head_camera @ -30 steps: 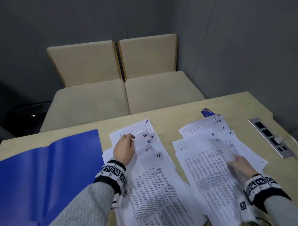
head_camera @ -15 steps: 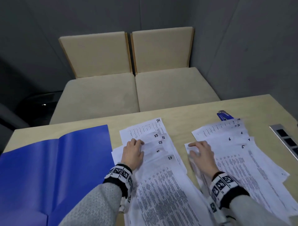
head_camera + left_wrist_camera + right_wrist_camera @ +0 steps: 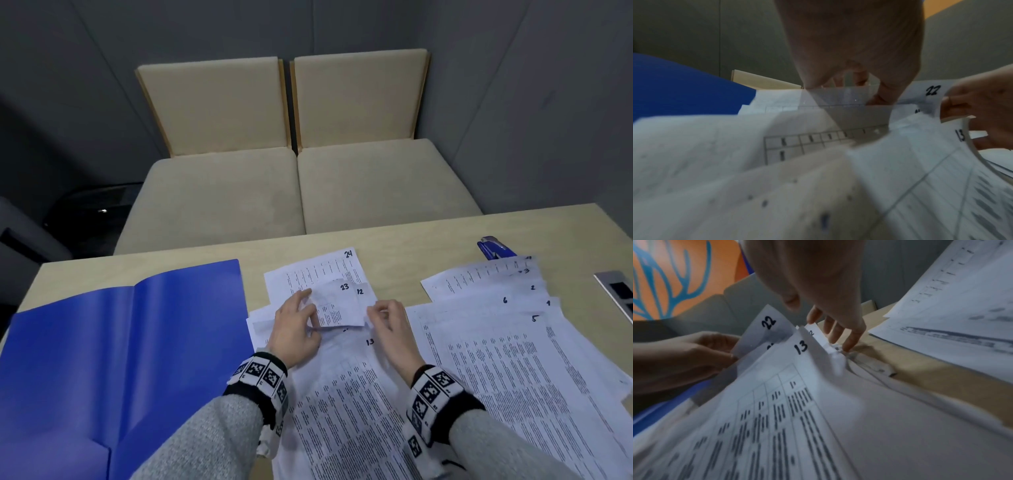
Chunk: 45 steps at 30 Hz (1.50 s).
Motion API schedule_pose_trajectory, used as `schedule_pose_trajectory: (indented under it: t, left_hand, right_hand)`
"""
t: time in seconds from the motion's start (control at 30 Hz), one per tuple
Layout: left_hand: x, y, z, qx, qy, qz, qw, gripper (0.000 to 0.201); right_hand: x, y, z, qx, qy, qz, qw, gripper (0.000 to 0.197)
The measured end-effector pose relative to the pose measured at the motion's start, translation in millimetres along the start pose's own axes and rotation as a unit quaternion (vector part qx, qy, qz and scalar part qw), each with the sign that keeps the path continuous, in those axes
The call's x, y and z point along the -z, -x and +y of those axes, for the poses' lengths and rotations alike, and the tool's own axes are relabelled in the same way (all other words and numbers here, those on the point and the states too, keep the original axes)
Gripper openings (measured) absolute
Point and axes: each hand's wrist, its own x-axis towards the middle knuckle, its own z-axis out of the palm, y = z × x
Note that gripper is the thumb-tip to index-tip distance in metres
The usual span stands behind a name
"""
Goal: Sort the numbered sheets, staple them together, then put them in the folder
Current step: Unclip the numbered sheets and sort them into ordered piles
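- Sheets point(image 3: 346, 394) lie fanned in a loose pile on the bench point(image 3: 394, 246), printed with tables, handwritten numbers 24, 23, 12 and 13 showing at their corners.
- Sheet 22 point(image 3: 929, 92) is raised off the pile between the two hands; its numbered corner curls upward.
- Second pile point(image 3: 507, 342), numbered 2, 3, 5 and 6, lies to the right of the fingers.
- Blue folder point(image 3: 102, 359) lies open, left of the left hand.
- Blue stapler point(image 3: 495, 248) sits beyond the second pile, partly covered by it.
- Left hand point(image 3: 294, 329): fingers curled, pinching the raised sheet's left edge.
- Right hand point(image 3: 390, 325): fingers point(image 3: 851, 337) bent down at the pile's right edge; a firm hold on any sheet cannot be confirmed.
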Motion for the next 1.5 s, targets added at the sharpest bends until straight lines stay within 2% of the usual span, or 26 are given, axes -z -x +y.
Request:
schedule_pose_trajectory:
  t: [0.13, 0.23, 0.37, 0.53, 0.63, 0.77, 0.93, 1.03, 1.13, 1.2, 1.37, 1.5]
  left_hand:
    - [4, -6, 4, 0.027, -0.003, -0.045, 0.999, 0.009]
    - [5, -7, 3, -0.011, 0.012, -0.005, 1.000, 0.006]
    - [2, -1, 2, -0.077, -0.019, 0.029, 0.996, 0.004]
    - [-4, 3, 1, -0.084, -0.033, 0.038, 0.995, 0.008]
    - [-2, 3, 6, -0.075, -0.028, 0.036, 0.996, 0.010]
    - [3, 1, 12, -0.073, -0.033, 0.059, 0.995, 0.020]
    - [0, -2, 9, -0.047, -0.010, 0.058, 0.997, 0.043]
    - [0, -4, 8, -0.050, -0.041, 0.058, 0.996, 0.032]
    - [-1, -6, 5, -0.046, -0.047, 0.061, 0.996, 0.021]
    - [-2, -6, 3, -0.049, -0.048, 0.046, 0.997, 0.021]
    - [0, -11, 4, -0.043, -0.063, 0.018, 0.997, 0.031]
    - [2, -10, 3, -0.045, -0.041, 0.038, 0.997, 0.021]
  right_hand:
    - [-4, -16, 3, -0.025, -0.014, 0.001, 1.000, 0.016]
    - [-6, -24, 4, -0.023, 0.009, -0.009, 1.000, 0.018]
    - [-7, -28, 6, -0.024, 0.027, -0.012, 0.999, 0.023]
    - [-6, -29, 4, -0.019, 0.010, 0.044, 0.999, 0.022]
    - [-7, -31, 4, -0.021, -0.005, 0.049, 0.999, 0.028]
    - [-6, -36, 6, -0.021, -0.015, 0.037, 0.999, 0.033]
    - [-5, -34, 7, 0.000, -0.032, 0.027, 0.999, 0.016]
    - [-5, -29, 8, 0.005, -0.048, 0.011, 0.999, 0.022]
    - [-4, -23, 7, 0.006, -0.048, -0.020, 0.999, 0.019]
    - [-3, -20, 4, -0.003, -0.062, -0.030, 0.998, 0.018]
    - [-2, -24, 2, -0.054, -0.104, -0.002, 0.993, 0.022]
    - [-3, -34, -2, -0.067, -0.051, -0.021, 0.996, 0.023]
